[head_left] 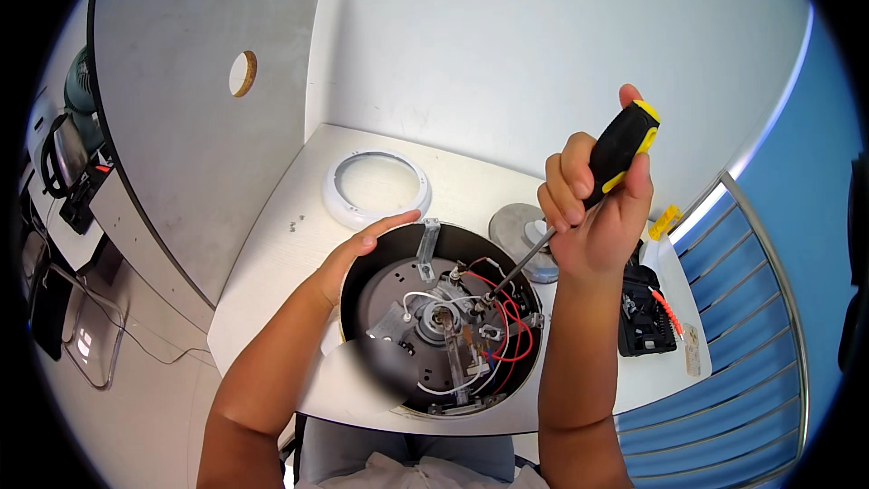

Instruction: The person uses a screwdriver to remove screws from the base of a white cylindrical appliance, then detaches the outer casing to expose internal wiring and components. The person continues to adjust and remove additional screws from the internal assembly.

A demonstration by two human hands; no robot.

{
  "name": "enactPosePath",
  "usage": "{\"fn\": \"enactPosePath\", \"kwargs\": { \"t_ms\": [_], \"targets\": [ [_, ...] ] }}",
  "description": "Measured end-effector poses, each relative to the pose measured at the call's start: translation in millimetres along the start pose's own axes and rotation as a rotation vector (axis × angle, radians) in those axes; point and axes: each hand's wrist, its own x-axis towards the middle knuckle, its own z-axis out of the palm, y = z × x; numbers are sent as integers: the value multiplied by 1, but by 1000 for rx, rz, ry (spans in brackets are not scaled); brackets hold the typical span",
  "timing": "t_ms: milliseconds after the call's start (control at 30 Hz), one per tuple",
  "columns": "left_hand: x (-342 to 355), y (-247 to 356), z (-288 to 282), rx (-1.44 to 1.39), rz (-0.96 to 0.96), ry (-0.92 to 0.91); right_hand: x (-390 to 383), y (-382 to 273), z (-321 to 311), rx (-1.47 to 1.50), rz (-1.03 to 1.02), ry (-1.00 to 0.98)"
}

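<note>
My right hand (602, 195) is closed around the black and yellow handle of a screwdriver (625, 149). The shaft slants down to the left, its tip at a small metal terminal inside a round, open appliance housing (351, 294). Red and white wires (514, 317), metal brackets and a central round part fill the housing, which has a dark inner wall. At its far left rim, my left hand (348, 263) holds the wall, fingers stretched along the outside and thumb near the edge. A blurred pale patch hides the housing's lower left part.
Behind the housing lies a white plastic ring (337, 204) on the white table (272, 299). A grey metal disc (511, 226) sits behind the right rim. Farther right are a black tool case (638, 326) and a metal railing (797, 335). Small screws (294, 224) lie at left.
</note>
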Motion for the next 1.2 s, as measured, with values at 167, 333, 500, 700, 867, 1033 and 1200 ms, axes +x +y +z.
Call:
{"fn": "enactPosePath", "kwargs": {
  "t_ms": [167, 333, 500, 700, 867, 1033, 1200],
  "targets": [
    [-1, -2, -3, -30, 2, 8, 8, 10, -13, 231, -1, -348],
    [1, -1, -1, -32, -3, 6, -2, 5, -17, -4, -30, -70],
    [-2, 1, 1, -38, -8, 43, -5, -6, -3, -67, 56, 78],
    [2, -2, -2, -37, -11, 42, -6, 1, 8, -13, -28, 168],
    [0, 0, -1, -18, -6, 61, -12, 6, -7, -307, -41, 127],
    [1, 1, 3, -23, -12, 58, -8, 4, 19, -327, 0, 363],
    [0, 0, 0, -18, 2, 46, -11, -2, 11, -205, 73, 355]
  ]
}}
